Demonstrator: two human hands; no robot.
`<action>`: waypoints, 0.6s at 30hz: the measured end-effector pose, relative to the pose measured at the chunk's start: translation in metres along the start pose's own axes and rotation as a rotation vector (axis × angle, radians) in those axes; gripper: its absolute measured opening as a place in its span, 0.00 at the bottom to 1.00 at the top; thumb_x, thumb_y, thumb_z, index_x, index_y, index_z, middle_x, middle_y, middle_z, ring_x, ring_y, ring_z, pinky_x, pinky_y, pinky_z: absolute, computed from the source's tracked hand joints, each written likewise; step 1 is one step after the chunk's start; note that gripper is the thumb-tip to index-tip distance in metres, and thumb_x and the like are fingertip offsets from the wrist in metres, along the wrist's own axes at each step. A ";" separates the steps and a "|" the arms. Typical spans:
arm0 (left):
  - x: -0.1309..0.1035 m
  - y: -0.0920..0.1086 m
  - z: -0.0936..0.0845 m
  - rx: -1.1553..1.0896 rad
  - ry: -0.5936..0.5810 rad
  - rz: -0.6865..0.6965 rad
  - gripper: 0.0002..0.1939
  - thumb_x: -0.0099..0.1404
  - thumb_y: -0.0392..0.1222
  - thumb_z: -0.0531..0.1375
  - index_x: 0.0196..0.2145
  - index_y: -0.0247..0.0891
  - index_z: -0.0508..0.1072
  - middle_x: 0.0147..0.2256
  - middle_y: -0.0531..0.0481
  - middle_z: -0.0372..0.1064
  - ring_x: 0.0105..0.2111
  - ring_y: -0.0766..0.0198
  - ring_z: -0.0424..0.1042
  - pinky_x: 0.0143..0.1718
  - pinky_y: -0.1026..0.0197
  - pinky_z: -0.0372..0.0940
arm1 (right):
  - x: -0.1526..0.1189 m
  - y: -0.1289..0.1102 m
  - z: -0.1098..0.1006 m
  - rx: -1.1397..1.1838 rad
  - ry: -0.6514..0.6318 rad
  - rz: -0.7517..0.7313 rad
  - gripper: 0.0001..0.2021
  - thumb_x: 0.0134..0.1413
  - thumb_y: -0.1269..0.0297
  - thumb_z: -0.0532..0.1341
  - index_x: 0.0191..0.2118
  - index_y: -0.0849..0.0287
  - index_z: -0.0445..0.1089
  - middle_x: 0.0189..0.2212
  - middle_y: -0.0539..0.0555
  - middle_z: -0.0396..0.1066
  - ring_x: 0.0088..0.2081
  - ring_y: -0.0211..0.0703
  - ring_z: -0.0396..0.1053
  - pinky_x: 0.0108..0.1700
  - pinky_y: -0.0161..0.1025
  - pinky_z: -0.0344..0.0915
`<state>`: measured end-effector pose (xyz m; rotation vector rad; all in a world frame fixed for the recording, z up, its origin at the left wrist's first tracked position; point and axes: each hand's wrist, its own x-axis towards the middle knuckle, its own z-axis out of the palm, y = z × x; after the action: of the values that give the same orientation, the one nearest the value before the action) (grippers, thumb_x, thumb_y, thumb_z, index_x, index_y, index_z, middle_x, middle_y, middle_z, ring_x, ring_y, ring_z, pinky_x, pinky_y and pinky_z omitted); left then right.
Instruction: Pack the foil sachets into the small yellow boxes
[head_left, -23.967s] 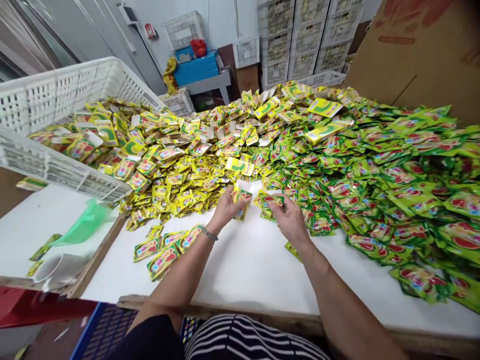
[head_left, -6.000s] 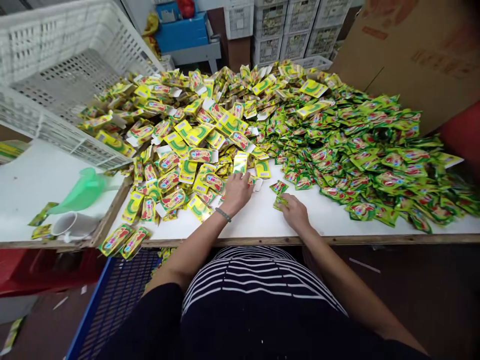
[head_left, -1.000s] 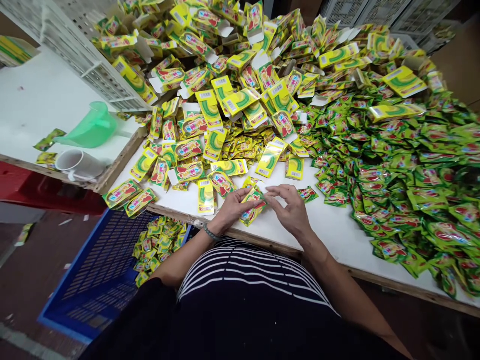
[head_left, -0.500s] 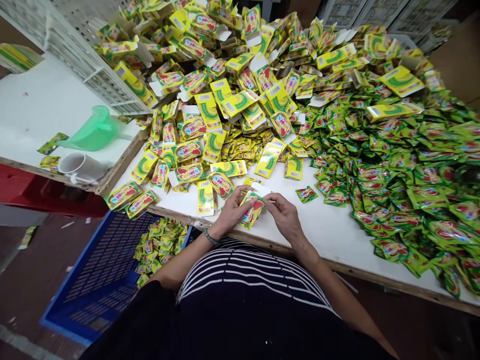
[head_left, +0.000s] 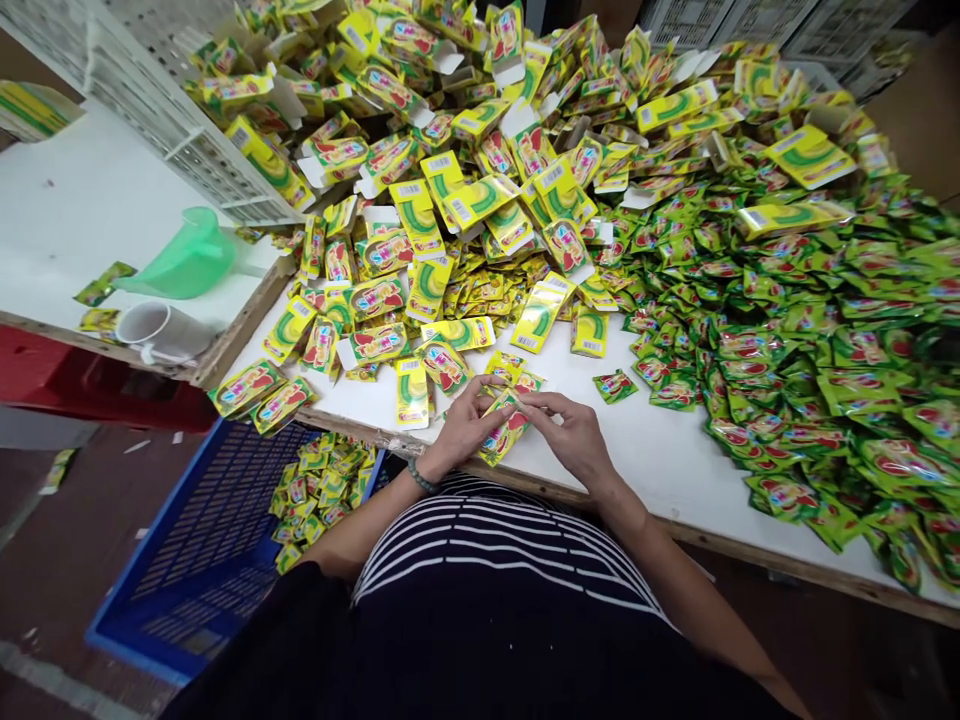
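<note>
Close to the table's front edge, my left hand grips a small yellow and green candy box with red printing. A beaded bracelet circles that wrist. My right hand pinches the upper right end of the same box, thumb and forefinger pressed together there. Just behind the fingers lie a yellow packet and part of another printed piece. Left of my hands, a box with a barcode lies on the white table. One green sachet rests alone to the right.
Many yellow candy boxes, several with flaps up, are heaped at the back. Green sachets pile up on the right. Below the left edge, a blue crate holds packets. A green scoop and white cup stand on the left.
The white flap that stood up at the box's far end no longer shows. My right hand has shifted slightly left, its fingers now over that end. My left hand keeps its hold.
</note>
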<state>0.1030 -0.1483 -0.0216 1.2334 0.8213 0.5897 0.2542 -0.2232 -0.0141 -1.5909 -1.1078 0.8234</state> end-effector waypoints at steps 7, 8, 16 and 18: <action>-0.002 0.002 -0.001 0.012 -0.074 -0.026 0.27 0.54 0.52 0.67 0.48 0.36 0.71 0.23 0.54 0.67 0.25 0.67 0.67 0.27 0.65 0.62 | 0.006 0.009 0.002 0.378 0.015 0.292 0.15 0.36 0.53 0.72 0.30 0.58 0.77 0.27 0.52 0.77 0.30 0.42 0.72 0.37 0.42 0.69; -0.003 0.003 -0.001 0.009 -0.082 -0.021 0.27 0.54 0.52 0.67 0.48 0.36 0.71 0.23 0.54 0.67 0.25 0.66 0.67 0.27 0.65 0.62 | 0.007 0.009 0.001 0.399 0.023 0.307 0.15 0.35 0.54 0.72 0.30 0.57 0.78 0.27 0.52 0.77 0.30 0.41 0.71 0.37 0.42 0.68; -0.003 0.006 -0.005 0.065 -0.126 0.054 0.27 0.59 0.53 0.63 0.51 0.34 0.72 0.18 0.58 0.56 0.20 0.72 0.54 0.22 0.67 0.50 | 0.012 0.007 -0.014 0.328 -0.098 0.272 0.10 0.37 0.57 0.72 0.29 0.55 0.80 0.29 0.51 0.78 0.32 0.41 0.71 0.40 0.43 0.68; -0.004 0.008 -0.005 0.082 -0.101 0.086 0.26 0.61 0.53 0.61 0.51 0.34 0.72 0.18 0.59 0.50 0.19 0.73 0.49 0.21 0.66 0.46 | 0.009 0.009 -0.013 0.307 -0.135 0.201 0.09 0.42 0.57 0.70 0.32 0.53 0.80 0.32 0.52 0.79 0.36 0.43 0.72 0.42 0.43 0.68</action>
<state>0.0967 -0.1466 -0.0139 1.3673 0.7164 0.5631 0.2719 -0.2199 -0.0190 -1.4163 -0.8730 1.1897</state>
